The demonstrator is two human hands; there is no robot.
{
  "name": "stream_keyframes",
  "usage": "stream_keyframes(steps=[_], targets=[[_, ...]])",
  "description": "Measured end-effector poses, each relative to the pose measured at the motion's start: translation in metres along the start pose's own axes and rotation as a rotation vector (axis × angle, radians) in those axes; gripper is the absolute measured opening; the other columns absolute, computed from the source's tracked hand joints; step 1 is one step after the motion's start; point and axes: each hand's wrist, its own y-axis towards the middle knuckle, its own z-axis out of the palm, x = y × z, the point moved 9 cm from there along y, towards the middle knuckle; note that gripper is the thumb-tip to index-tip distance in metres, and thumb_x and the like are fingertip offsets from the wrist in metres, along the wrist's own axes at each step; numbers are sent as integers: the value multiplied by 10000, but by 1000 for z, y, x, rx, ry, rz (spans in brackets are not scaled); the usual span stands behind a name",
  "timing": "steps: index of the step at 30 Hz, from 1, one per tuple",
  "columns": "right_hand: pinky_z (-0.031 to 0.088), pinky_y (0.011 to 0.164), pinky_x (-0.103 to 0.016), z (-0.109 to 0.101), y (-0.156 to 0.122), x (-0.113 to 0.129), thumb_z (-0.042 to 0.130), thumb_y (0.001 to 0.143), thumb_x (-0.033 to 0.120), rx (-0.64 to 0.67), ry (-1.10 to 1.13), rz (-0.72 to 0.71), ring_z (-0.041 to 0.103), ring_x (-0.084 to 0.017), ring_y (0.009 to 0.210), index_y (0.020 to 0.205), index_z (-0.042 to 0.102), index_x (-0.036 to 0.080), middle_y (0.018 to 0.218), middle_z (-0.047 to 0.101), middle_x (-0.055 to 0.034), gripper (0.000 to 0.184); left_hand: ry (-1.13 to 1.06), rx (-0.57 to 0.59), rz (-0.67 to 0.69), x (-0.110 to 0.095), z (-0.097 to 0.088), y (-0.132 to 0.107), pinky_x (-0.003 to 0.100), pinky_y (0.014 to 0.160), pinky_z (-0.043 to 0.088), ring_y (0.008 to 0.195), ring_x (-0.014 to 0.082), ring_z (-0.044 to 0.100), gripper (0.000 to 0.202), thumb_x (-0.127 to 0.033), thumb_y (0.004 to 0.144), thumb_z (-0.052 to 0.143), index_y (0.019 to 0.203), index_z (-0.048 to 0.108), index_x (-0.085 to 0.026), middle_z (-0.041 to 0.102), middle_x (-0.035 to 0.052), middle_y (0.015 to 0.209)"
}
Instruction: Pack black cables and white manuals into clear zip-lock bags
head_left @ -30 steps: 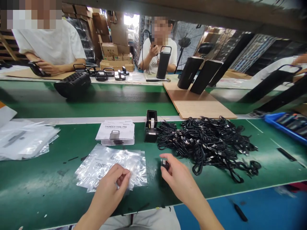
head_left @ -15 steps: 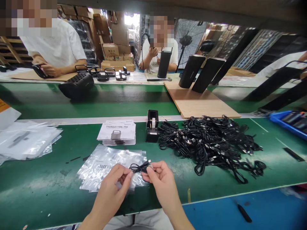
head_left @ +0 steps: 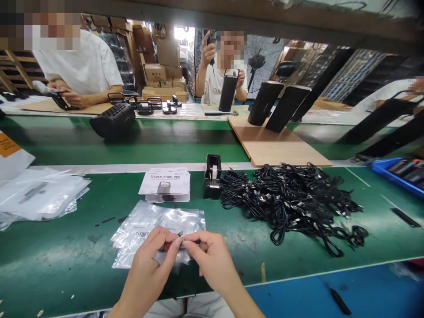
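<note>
My left hand [head_left: 155, 254] and my right hand [head_left: 210, 258] meet at the fingertips, both closed in a pinch. Between them is a small coiled black cable [head_left: 180, 234], mostly hidden by the fingers. Beneath the hands, clear plastic bags [head_left: 132, 251] lie over one another, some with printed sheets inside. Just behind these is a stack of printed booklets [head_left: 164, 183] with a speaker on the cover. A black tape dispenser [head_left: 213, 183] stands beside the stack. To its right spreads a large heap of coiled black cables [head_left: 281, 194].
More filled plastic bags [head_left: 39, 194] lie at the left. A blue tray [head_left: 379, 168] sits at the right edge. Across the green bench, black speakers [head_left: 265, 102] stand on a wooden board [head_left: 285, 150]. Two co-workers [head_left: 89, 66] handle black parts beyond; another person's arm shows far right.
My right hand has moved left along the cable, and its fingertips now meet those of my left hand. Across the bench, the middle co-worker has raised one hand with a tool.
</note>
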Motion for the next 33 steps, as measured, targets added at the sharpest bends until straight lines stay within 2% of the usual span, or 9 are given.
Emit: stream_keyframes(steps=[4, 10, 13, 16, 19, 25, 29, 32, 33], targets=[[285, 380, -173, 23, -7, 33, 345, 904, 342, 249, -169, -192, 416, -70, 371, 767, 642, 180, 485, 444, 55, 365, -33, -72, 14, -9, -13, 4, 214, 614, 420, 678, 123, 520, 124, -243, 845, 477, 748, 547, -210, 509, -13, 738], [380, 616, -201, 40, 1, 117, 559, 821, 290, 336, -572, -617, 574, -129, 685, 818, 678, 211, 741, 666, 9, 143, -134, -276, -26, -19, -70, 15, 204, 625, 414, 657, 117, 508, 159, -326, 831, 506, 712, 523, -221, 490, -34, 702], [389, 638, -187, 44, 12, 161, 573, 817, 243, 419, -554, -699, 587, -115, 716, 790, 687, 201, 761, 680, 15, 125, -287, -391, -59, -8, -98, 22, 245, 777, 412, 867, 169, 528, 282, -483, 759, 568, 891, 539, -235, 546, 6, 917], [381, 588, -169, 49, 9, 202, 626, 779, 239, 552, -522, -787, 547, -85, 625, 741, 671, 165, 685, 641, 29, 94, -621, -216, -70, 6, -91, 37, 325, 896, 391, 1084, 261, 477, 757, -640, 582, 637, 1197, 418, -257, 499, 75, 1195], [351, 517, -158, 54, -6, 223, 654, 756, 243, 700, -562, -851, 463, -59, 541, 682, 639, 144, 607, 550, 50, 124, -811, 37, -111, 8, -67, 42, 353, 881, 416, 1033, 266, 528, 865, -585, 546, 705, 1276, 373, -262, 560, 84, 1139], [393, 648, -210, 25, -14, 214, 706, 703, 277, 545, -832, -807, 514, -95, 723, 613, 594, 150, 949, 532, -15, 192, -608, 31, -90, 2, -57, 32, 244, 630, 469, 644, 163, 597, 209, -397, 687, 675, 674, 678, -188, 667, 7, 638], [426, 707, -257, -15, -5, 179, 668, 734, 271, 277, -639, -599, 545, -154, 839, 787, 608, 201, 1002, 569, -29, 107, -453, -28, -164, 5, -54, 26, 304, 719, 497, 718, 209, 642, 215, -366, 749, 591, 736, 728, -201, 725, 34, 682], [457, 741, -285, -22, 2, 135, 774, 588, 277, 183, -401, -423, 547, -189, 902, 1155, 513, 257, 1077, 589, -37, 625, -407, -79, -180, 7, -53, 27, 328, 753, 502, 758, 221, 649, 233, -363, 767, 561, 761, 735, -210, 733, 37, 731], [461, 750, -292, -18, 5, 121, 771, 585, 272, 184, -353, -383, 557, -189, 890, 1170, 517, 256, 1067, 605, -33, 637, -392, -79, -174, 7, -51, 28, 328, 749, 505, 762, 220, 648, 231, -358, 771, 555, 770, 735, -213, 733, 37, 748]])
